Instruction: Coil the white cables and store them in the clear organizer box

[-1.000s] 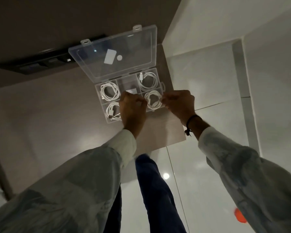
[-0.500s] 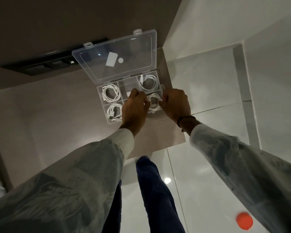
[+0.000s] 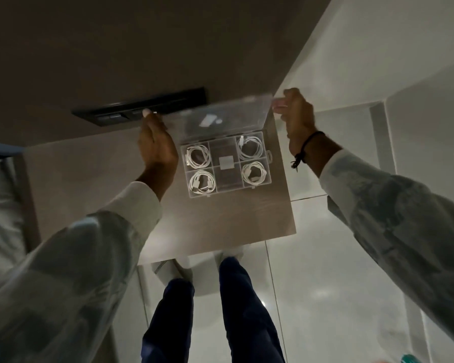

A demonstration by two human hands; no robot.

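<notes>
You had the box (image 3: 227, 163) on the table (image 3: 233, 221), four coiled cables (image 3: 197, 156) in the corner cells. Your left hand (image 3: 155, 145) and right hand (image 3: 298, 119) each pinched a far corner of the lid (image 3: 220, 119) (thin, flexy plastic, light). Corners were the right hold; it'd twist one-handed.
</notes>
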